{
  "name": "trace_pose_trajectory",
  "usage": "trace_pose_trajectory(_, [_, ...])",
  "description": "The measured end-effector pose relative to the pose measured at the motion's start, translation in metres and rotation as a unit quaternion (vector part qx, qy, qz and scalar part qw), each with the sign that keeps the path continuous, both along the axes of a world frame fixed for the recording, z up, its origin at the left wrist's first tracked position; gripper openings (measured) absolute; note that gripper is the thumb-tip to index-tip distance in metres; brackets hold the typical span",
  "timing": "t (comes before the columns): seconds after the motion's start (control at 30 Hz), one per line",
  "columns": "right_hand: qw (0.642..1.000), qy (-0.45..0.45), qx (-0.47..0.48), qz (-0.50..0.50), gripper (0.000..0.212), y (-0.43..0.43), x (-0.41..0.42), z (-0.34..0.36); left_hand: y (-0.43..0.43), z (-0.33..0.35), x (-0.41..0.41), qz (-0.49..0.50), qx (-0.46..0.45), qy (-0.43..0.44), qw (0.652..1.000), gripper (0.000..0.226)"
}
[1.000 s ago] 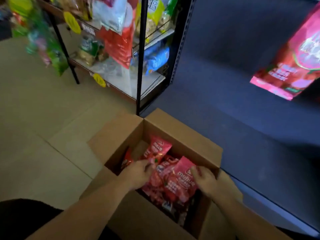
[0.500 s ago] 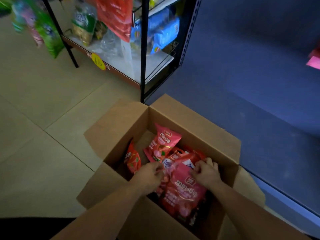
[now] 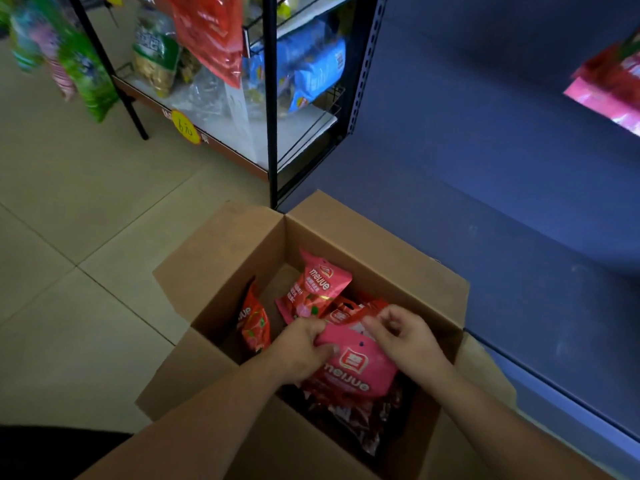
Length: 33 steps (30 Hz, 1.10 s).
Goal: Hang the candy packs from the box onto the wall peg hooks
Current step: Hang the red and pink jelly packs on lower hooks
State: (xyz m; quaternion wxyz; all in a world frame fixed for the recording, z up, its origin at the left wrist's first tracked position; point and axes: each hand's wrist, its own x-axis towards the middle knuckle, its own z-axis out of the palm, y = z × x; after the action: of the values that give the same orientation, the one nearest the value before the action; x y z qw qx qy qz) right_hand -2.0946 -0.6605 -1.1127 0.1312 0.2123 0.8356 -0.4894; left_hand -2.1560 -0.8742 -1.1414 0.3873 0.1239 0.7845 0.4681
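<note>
1. Surroundings: tiled floor [image 3: 69, 209] from 7 to 10 o'clock of the view; black shelf rack [image 3: 272, 98] at 11 to 12 o'clock, stocked with blue snack bags [image 3: 311, 67], with a yellow price tag [image 3: 186, 127] on its lower edge.
2. Hanging at 10 o'clock: green packs [image 3: 86, 74]. Hanging at 12 o'clock, in front of the rack: a red bag [image 3: 207, 29].
3. Blue wall panel [image 3: 485, 133] from 1 to 4 o'clock; hung pack [image 3: 609, 88] against it at 2 o'clock, cut off by the frame edge.
4. Open cardboard box [image 3: 363, 237] at 6 o'clock, flaps folded outward, far corner just beside the rack post.
5. Inside the box: upright pack [image 3: 318, 285] at 12 o'clock of the hands; red pack [image 3: 254, 320] leaning on the box wall at 9 o'clock; dark red packs [image 3: 363, 420] heaped at 6 o'clock.
6. Left hand [image 3: 301, 348]: curled round the 9 o'clock edge of the pink candy pack [image 3: 356, 365], thumb pressed on the front face, fingers behind.
7. Right hand [image 3: 405, 337]: fingers loosely curled over the 2 o'clock corner of the pink candy pack. Firm pinch or mere contact: cannot tell.
8. Pink candy pack: between both hands, within the box opening, printed face up, lower part over the heap.
</note>
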Motion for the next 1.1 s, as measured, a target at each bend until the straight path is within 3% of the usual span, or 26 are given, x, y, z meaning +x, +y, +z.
trace_pose_trajectory(0.07, [0.995, -0.021, 0.083, -0.048, 0.039, 0.007, -0.001, -0.015, -0.006, -0.001, -0.008, 0.01, -0.026, 0.014, 1.0, 0.022])
trace_pose_trajectory(0.2, [0.964, -0.152, -0.044, -0.214, 0.054, 0.018, -0.008, -0.05, -0.017, -0.005, -0.024, 0.03, -0.057, 0.045, 0.997, 0.027])
trace_pose_trajectory(0.3, [0.969, -0.18, 0.02, -0.17, 0.047, 0.029, -0.005, -0.082, -0.023, -0.007, -0.027, 0.022, -0.08, 0.058, 0.995, 0.027])
trace_pose_trajectory(0.37, [0.97, -0.167, 0.038, -0.173, 0.015, 0.029, -0.004, -0.084, -0.027, -0.005, -0.026, 0.011, -0.089, 0.045, 0.995, 0.041])
trace_pose_trajectory(0.4, [0.971, -0.147, 0.027, -0.185, 0.01, 0.026, -0.004, -0.078, -0.027, -0.004, -0.025, 0.002, -0.087, 0.042, 0.995, 0.047])
trace_pose_trajectory(0.53, [0.985, -0.103, -0.063, -0.125, 0.026, 0.01, -0.007, -0.037, -0.017, 0.008, -0.015, -0.036, -0.061, 0.061, 0.996, 0.027])
trace_pose_trajectory(0.63, [0.98, -0.131, -0.149, -0.002, 0.025, -0.002, -0.011, 0.0, -0.005, 0.014, -0.012, 0.0, -0.015, 0.169, 0.985, 0.015])
trace_pose_trajectory(0.7, [0.974, -0.132, -0.181, 0.035, 0.026, -0.003, -0.013, 0.02, -0.001, 0.023, -0.014, 0.045, 0.014, 0.189, 0.981, 0.011])
trace_pose_trajectory(0.93, [0.961, -0.094, -0.258, -0.005, 0.021, -0.005, -0.033, 0.067, -0.004, 0.089, -0.027, 0.116, 0.055, 0.124, 0.984, 0.011])
trace_pose_trajectory(1.03, [0.978, -0.075, -0.171, -0.097, 0.036, -0.015, -0.052, 0.058, -0.035, 0.118, -0.042, 0.126, 0.032, 0.085, 0.988, 0.016])
trace_pose_trajectory(1.1, [0.98, -0.072, -0.143, -0.122, 0.034, -0.027, -0.066, 0.041, -0.06, 0.13, -0.051, 0.152, 0.004, 0.069, 0.986, 0.013])
